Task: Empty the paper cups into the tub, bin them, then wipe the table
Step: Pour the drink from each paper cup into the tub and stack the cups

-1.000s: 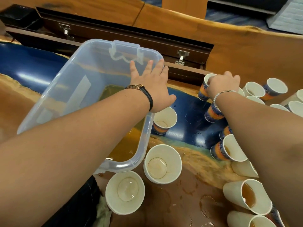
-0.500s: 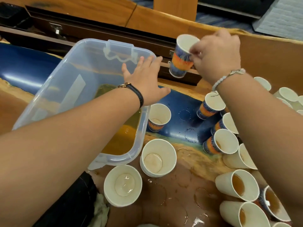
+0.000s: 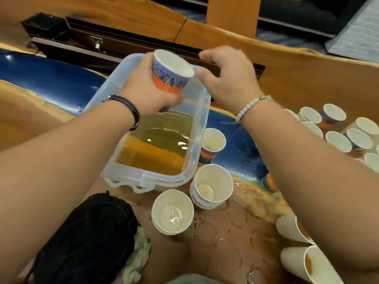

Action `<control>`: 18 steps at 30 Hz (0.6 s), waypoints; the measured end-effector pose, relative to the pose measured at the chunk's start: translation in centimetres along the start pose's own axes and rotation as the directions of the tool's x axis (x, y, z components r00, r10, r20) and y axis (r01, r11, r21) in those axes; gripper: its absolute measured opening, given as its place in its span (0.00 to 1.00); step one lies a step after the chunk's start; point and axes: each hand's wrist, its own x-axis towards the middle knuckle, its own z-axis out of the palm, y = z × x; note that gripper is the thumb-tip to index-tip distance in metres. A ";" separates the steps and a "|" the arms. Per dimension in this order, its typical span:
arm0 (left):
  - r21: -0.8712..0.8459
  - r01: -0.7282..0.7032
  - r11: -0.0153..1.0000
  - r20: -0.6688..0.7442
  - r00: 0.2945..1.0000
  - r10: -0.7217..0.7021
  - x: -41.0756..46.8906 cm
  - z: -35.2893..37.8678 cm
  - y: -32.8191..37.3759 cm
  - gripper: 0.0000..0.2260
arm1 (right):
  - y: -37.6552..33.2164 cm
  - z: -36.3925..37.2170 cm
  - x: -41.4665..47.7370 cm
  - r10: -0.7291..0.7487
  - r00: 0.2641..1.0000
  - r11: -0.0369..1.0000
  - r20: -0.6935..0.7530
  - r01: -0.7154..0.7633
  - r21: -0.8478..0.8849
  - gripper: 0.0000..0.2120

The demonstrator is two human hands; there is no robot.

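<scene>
A clear plastic tub (image 3: 202, 121) with amber liquid in its bottom stands on the table in the middle of the view. My left hand (image 3: 141, 91) grips a blue-and-orange paper cup (image 3: 171, 77) above the tub's far end, with the cup tilted. My right hand (image 3: 227, 78) hovers just right of that cup with fingers loose, its thumb near the cup's rim, holding nothing. Two stacks of empty white cups (image 3: 213, 185) (image 3: 173, 212) stand at the tub's near right corner, and a single printed cup (image 3: 213, 143) stands beside the tub's right wall.
Several paper cups (image 3: 336, 132) crowd the right side of the table, and two (image 3: 295, 228) at the lower right hold brown liquid. Wet rings and spills (image 3: 207, 232) cover the near tabletop. A black bag (image 3: 88, 238) with a pale cloth (image 3: 139, 253) lies at the lower left.
The printed cup passed from my right hand to my left hand, which left the tub's rim. The cup now sits over the tub, and my right hand has let go.
</scene>
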 end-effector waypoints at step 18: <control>0.925 -0.341 0.167 0.379 0.859 -0.344 -1.7 0.2 -4.1 0.34 | 0.7 6.9 -3.2 0.302 0.888 0.952 0.346 -0.259 -0.166 0.30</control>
